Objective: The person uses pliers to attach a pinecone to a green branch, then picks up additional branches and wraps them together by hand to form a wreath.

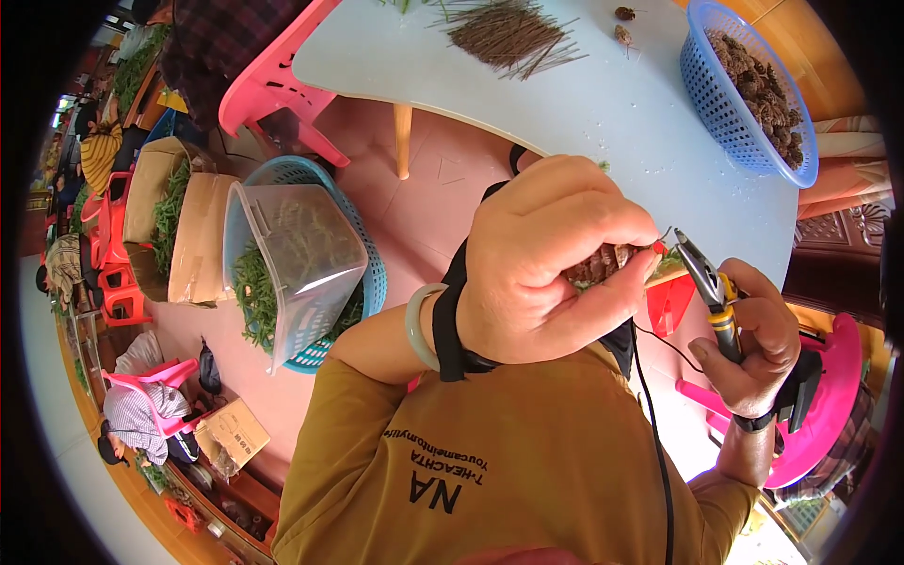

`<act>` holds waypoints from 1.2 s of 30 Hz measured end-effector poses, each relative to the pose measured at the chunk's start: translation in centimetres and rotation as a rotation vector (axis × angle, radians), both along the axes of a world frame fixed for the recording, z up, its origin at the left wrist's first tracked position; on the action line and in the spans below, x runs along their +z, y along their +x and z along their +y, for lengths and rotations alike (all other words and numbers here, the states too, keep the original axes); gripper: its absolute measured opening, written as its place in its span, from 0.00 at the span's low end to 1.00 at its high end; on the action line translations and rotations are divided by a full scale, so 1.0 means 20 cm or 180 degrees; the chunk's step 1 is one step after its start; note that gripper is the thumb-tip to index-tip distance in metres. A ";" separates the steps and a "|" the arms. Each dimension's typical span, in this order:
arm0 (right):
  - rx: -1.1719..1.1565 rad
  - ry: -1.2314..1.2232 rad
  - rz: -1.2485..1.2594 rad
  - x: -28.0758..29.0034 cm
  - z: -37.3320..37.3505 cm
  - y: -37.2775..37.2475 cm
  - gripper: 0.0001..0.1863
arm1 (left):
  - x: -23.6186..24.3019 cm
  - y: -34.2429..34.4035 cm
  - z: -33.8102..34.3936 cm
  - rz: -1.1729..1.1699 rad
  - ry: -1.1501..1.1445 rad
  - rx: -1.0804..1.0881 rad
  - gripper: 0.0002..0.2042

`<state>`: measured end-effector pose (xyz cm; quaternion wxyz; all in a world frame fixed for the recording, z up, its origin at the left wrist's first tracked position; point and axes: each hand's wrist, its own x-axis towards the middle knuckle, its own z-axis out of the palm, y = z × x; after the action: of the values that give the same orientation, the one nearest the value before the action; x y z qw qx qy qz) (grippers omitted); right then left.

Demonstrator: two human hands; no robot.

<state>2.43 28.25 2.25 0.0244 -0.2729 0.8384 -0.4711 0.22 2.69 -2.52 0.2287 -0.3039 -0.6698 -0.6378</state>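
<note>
My left hand (556,254) is closed, thumb and forefinger pinching a brown pine cone (601,266), most of which the fingers cover. A thin dark wire (667,234) sticks out beyond the fingertips, with something small and red beside it. In my right hand (753,344) is a pair of pliers (720,320) with yellow and black handles, its fingers wrapped round the grips. The metal jaws point up and left, close to the wire end; whether they touch it I cannot tell.
On the pale table (603,122) lies a pile of thin brown sticks (513,36), with a blue basket (753,122) of pine cones at right. A clear plastic bin (311,254), a teal basket (377,273) and a cardboard box (202,235) hold greenery at left. Pink chairs and other people surround them.
</note>
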 end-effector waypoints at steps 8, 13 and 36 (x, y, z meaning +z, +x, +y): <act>-0.0195 0.0487 0.0992 0.03 -0.03 -0.01 0.15 | 0.00 0.05 0.03 -0.1149 0.1041 -0.1063 0.06; 0.0131 0.0495 0.0801 0.06 0.00 -0.04 0.15 | 0.05 0.08 0.04 -0.1968 0.1616 -0.1826 0.05; 0.0347 -0.0450 0.0230 -0.04 0.20 -0.08 0.15 | 0.02 -0.06 0.27 -0.2339 0.2307 -0.2703 0.05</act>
<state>0.87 32.18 1.45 0.0005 -0.3361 0.7873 -0.5169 -1.08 8.00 -2.14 -0.1976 -0.2081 -0.2697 -0.9192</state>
